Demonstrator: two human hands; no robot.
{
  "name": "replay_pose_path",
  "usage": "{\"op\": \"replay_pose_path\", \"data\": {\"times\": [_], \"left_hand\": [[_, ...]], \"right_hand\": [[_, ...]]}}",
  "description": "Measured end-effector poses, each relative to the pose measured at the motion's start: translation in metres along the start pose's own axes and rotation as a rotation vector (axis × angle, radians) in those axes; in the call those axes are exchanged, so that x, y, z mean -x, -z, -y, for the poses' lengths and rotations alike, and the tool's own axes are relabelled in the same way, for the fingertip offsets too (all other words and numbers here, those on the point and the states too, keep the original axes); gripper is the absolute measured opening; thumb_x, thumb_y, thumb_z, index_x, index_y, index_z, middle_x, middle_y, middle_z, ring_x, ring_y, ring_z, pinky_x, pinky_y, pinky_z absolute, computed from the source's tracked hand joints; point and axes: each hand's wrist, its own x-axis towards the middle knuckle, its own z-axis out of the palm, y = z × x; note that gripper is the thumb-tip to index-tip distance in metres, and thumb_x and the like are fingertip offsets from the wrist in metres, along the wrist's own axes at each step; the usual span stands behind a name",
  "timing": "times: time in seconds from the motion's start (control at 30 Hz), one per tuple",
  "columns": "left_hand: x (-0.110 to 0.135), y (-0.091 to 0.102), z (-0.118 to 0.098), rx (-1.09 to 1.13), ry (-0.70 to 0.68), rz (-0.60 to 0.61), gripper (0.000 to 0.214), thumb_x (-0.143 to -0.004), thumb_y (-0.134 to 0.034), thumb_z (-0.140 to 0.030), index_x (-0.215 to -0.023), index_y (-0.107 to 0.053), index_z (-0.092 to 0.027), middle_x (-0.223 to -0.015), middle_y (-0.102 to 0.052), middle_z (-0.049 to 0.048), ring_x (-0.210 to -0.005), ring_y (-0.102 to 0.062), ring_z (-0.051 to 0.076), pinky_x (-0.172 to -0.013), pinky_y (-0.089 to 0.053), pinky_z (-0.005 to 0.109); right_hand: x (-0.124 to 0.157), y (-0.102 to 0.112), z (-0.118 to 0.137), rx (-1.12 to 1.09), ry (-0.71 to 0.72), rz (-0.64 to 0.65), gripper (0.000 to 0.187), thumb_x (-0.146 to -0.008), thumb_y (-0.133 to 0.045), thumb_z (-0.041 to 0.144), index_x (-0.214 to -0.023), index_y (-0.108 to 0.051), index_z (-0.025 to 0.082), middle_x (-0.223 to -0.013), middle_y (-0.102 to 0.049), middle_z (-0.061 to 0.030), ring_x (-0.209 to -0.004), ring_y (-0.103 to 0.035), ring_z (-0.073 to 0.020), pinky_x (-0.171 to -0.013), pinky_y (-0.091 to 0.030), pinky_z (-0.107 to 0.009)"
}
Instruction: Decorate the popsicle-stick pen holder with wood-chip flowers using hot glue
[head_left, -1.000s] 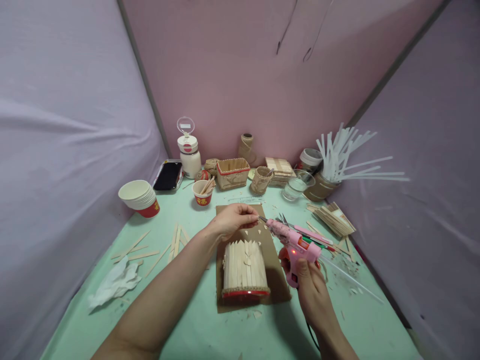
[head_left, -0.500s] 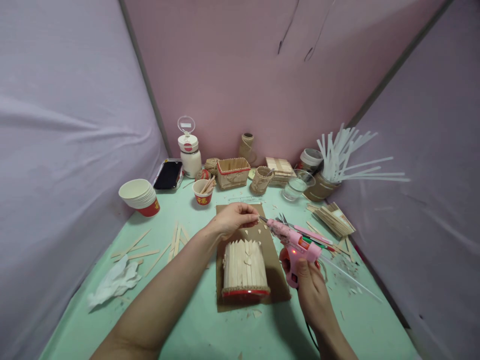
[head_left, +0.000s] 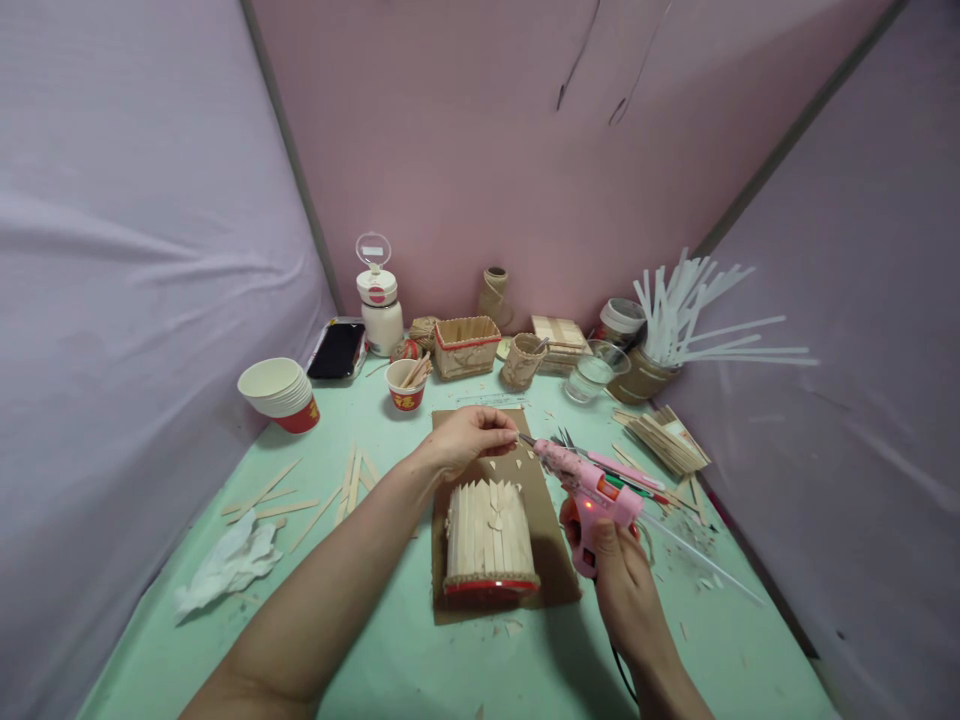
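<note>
My right hand [head_left: 615, 570] is wrapped around a pink hot glue gun [head_left: 589, 490] with its orange light lit and a clear glue stick [head_left: 705, 560] out of its back. My left hand [head_left: 480, 437] is closed in a pinch at the gun's metal nozzle [head_left: 526, 439]. A tiny pale wood chip [head_left: 517, 436] shows at those fingertips, mostly hidden. Below the left hand, a craft cylinder covered in pale wooden sticks [head_left: 489, 535] with pointed ends lies on a cardboard sheet [head_left: 555, 580]. Its red base faces me, and small curved chips sit on its side.
Loose wooden sticks [head_left: 349, 485] and a crumpled tissue [head_left: 229, 560] lie left. Scissors and pens [head_left: 626, 470] lie beyond the glue gun. Paper cups [head_left: 277, 395], a stick-covered box [head_left: 466, 348], a water cup [head_left: 592, 375] and glue sticks [head_left: 679, 310] line the back.
</note>
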Motion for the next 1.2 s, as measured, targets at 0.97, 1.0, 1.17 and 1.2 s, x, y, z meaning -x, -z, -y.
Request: {"op": "replay_pose_path", "data": {"times": [0.97, 1.0, 1.17, 1.2], "left_hand": [[-0.002, 0.01, -0.007, -0.146, -0.173, -0.133, 0.025, -0.059, -0.077, -0.031, -0.07, -0.063, -0.013, -0.064, -0.06, -0.0004, -0.062, -0.052, 0.009, -0.065, -0.04, 0.025], [-0.002, 0.012, -0.009, -0.17, -0.189, -0.151, 0.025, -0.059, -0.077, -0.031, -0.07, -0.063, -0.013, -0.065, -0.061, -0.0002, -0.063, -0.053, 0.01, -0.066, -0.04, 0.025], [-0.002, 0.024, -0.017, -0.24, -0.193, -0.208, 0.023, -0.06, -0.076, -0.03, -0.07, -0.063, -0.014, -0.067, -0.062, -0.0003, -0.065, -0.054, 0.011, -0.069, -0.041, 0.026], [-0.002, 0.025, -0.018, -0.245, -0.191, -0.212, 0.023, -0.06, -0.076, -0.03, -0.07, -0.063, -0.014, -0.067, -0.062, -0.0003, -0.066, -0.055, 0.011, -0.07, -0.041, 0.026]], "right_hand": [[0.006, 0.058, -0.026, 0.43, 0.122, -0.17, 0.05, -0.085, -0.037, 0.063, -0.085, -0.065, 0.021, -0.073, -0.066, -0.0082, -0.077, -0.062, -0.0251, -0.067, -0.051, -0.032], [0.005, 0.072, -0.034, 0.536, 0.136, -0.188, 0.048, -0.086, -0.036, 0.06, -0.086, -0.064, 0.022, -0.076, -0.065, -0.0087, -0.079, -0.062, -0.0256, -0.068, -0.051, -0.033], [0.008, 0.132, -0.096, 1.105, -0.008, -0.258, 0.05, -0.083, -0.033, 0.055, -0.083, -0.062, 0.014, -0.075, -0.061, -0.0186, -0.076, -0.061, -0.035, -0.067, -0.049, -0.045], [0.01, 0.14, -0.108, 1.184, -0.064, -0.249, 0.05, -0.084, -0.034, 0.054, -0.086, -0.063, 0.013, -0.076, -0.061, -0.0199, -0.075, -0.062, -0.0361, -0.068, -0.049, -0.046]]}}
